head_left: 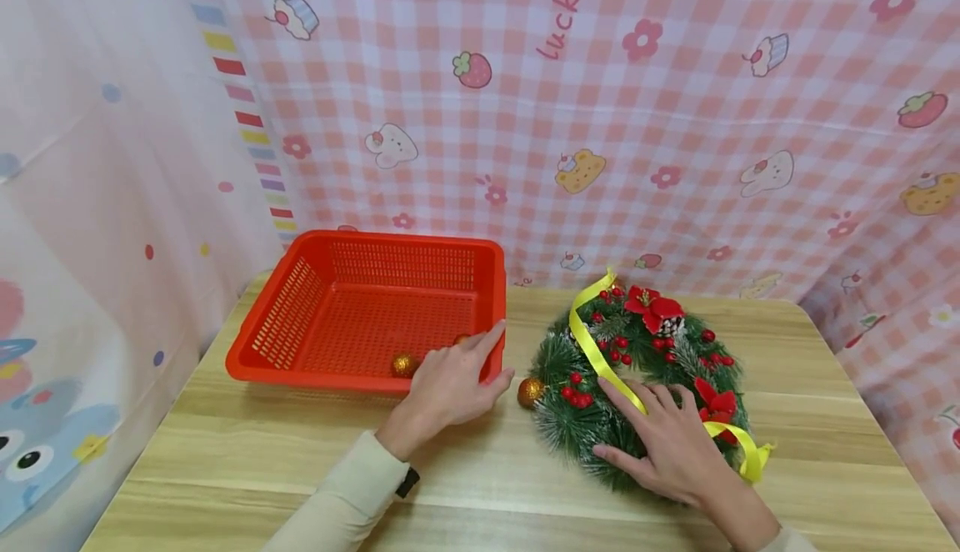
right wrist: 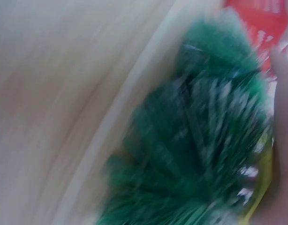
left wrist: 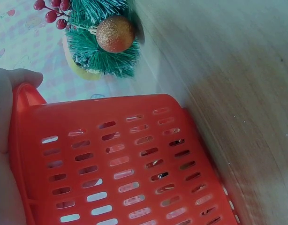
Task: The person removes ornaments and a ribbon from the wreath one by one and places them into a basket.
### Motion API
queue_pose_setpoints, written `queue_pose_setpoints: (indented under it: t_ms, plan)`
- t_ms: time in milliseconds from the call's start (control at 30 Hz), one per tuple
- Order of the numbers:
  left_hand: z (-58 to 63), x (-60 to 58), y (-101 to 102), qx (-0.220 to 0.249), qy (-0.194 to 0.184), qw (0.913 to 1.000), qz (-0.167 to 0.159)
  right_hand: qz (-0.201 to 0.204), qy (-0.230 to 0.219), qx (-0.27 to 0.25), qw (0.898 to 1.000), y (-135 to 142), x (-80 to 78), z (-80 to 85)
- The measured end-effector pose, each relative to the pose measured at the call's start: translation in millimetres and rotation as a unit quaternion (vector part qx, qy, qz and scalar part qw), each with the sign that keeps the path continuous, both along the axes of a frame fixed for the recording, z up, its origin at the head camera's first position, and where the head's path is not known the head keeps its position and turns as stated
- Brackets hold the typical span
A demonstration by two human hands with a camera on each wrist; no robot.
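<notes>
A green wreath (head_left: 570, 427) with red berries, red flowers and pine cones lies on the table. A yellow ribbon (head_left: 588, 339) runs across it, and its tail (head_left: 752, 456) hangs at the right side. My right hand (head_left: 667, 444) is spread over the wreath's front part, its index finger touching the ribbon. To the left stands a red perforated basket (head_left: 367, 239). Over its front right corner is my left hand (head_left: 450, 389), index finger and thumb extended; its other fingers are partly hidden. A gold glitter ball (head_left: 403, 365) lies in the basket, another mostly behind the hand.
Beside the wreath's left edge is a glittery gold ball (head_left: 530, 393), attached by a stem in the left wrist view. The wooden table (head_left: 517, 510) ends at a pink checked curtain (head_left: 510, 143) behind. The right wrist view is blurred.
</notes>
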State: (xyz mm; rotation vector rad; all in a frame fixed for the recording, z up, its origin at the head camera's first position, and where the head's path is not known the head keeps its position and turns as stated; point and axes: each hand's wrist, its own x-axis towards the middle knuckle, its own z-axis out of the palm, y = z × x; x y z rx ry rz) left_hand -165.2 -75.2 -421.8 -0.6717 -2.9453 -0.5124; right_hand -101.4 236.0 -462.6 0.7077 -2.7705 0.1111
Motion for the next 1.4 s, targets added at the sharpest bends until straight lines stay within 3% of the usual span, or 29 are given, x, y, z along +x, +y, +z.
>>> queue_pose_setpoints:
  t_ms: [233,333,433,567,1067,1400]
  plan:
    - [-0.3,0.3,0,-0.003,0.005,1.0,0.006,-0.082,-0.032,-0.068,0.994,-24,4.1,6.6]
    - [-0.8,0.2,0,-0.004,0.008,0.9999,0.007,-0.107,-0.052,-0.067,0.991,-32,1.8,4.2]
    - [-1.5,0.1,1,-0.001,0.009,1.0,0.003,-0.113,-0.039,-0.059,0.991,-34,0.0,-0.8]
    - [-2.0,-0.2,1,-0.002,0.012,0.9999,0.0,-0.097,-0.004,-0.05,0.994,-30,-0.7,-6.5]
    - [-0.8,-0.3,1,-0.001,0.009,1.0,0.004,0.03,0.022,-0.035,0.999,7,-2.3,-11.2]
    - [6.3,1.6,4,0.02,-0.009,0.9997,0.007,0.028,0.014,-0.031,0.999,10,-4.8,-10.8]
